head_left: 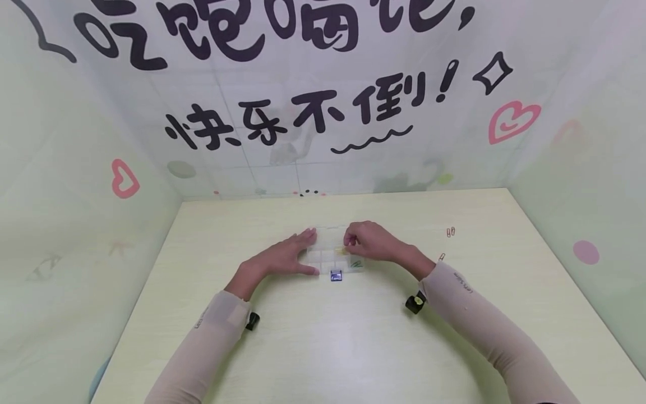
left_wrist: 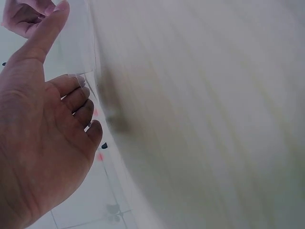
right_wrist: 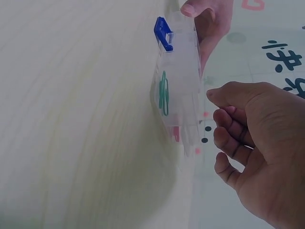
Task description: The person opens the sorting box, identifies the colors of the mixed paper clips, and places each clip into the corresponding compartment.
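While the left hand (head_left: 282,259) lies left of centre in the head view, its fingers stretch out straight and flat against the left side of the clear compartment box (head_left: 330,252), the thumb running along the box's near edge. From the left wrist camera, that same hand (left_wrist: 40,138) fills the left of the frame, fingers only loosely bent beside the transparent box wall (left_wrist: 78,43), thumb pointing toward the upper left.

At the middle of the pale table (head_left: 353,348) sits the box, with a blue latch (head_left: 336,275) on its near edge and a green paper clip (head_left: 356,262) in a compartment at its lower right. The right wrist view shows the box (right_wrist: 183,76) at upper centre, blue latch (right_wrist: 163,33) and green clip (right_wrist: 164,93) plain through the plastic.

Just right of centre, the right hand (head_left: 370,240) hovers over the box with fingers curled; a small yellowish thing (head_left: 344,251) sits at its fingertips, too small to say whether it is pinched. Farther right, two copper paper clips (head_left: 451,231) lie loose on the table, well apart from the box.
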A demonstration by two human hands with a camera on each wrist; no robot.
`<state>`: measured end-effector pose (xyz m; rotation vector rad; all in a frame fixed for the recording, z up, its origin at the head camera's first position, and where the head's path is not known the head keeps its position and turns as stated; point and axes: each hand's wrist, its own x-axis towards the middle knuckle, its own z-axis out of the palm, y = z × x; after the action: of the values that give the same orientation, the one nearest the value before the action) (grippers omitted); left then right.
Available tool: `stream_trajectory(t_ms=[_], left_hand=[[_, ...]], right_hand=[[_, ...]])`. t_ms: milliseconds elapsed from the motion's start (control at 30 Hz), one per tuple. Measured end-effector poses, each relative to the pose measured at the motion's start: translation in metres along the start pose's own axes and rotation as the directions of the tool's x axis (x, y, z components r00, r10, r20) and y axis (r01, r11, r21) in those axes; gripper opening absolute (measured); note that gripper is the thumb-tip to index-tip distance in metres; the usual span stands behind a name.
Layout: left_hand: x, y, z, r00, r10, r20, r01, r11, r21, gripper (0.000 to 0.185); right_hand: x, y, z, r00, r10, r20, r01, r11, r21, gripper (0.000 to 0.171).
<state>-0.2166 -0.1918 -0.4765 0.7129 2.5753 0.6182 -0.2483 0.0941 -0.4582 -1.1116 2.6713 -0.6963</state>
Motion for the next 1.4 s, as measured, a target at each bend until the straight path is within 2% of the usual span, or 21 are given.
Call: stream_trajectory(t_ms=[400,667,1000,1400], left_hand=[[0.000,-0.002,0.000,1.000,0.004,0.001,-0.004,1.000,0.014,0.111],[0.000,-0.001,0.000,1.000,0.004,0.002,-0.004,1.000,0.009,0.111],[0.000,-0.001,0.001,1.000,-0.011,0.013,0.011,1.000,0.025,0.113],[-0.001,-0.001,0.001,1.000,-0.005,0.009,0.005,1.000,0.012,0.112]], right_hand=[[-0.026,0.020,-0.020,0.998,-0.048,-0.040,0.048,0.999,0.002,0.008],[-0.050,0.038,-0.037,1.000,-0.009,-0.019,0.010,1.000,0.027,0.011],[-0.083,0.074,-0.051,0.999,0.002,0.045,-0.003,1.000,0.020,0.011],[-0.120,0.105,-0.074,0.993,0.076,0.088,-0.076,0.997,-0.008,0.011]])
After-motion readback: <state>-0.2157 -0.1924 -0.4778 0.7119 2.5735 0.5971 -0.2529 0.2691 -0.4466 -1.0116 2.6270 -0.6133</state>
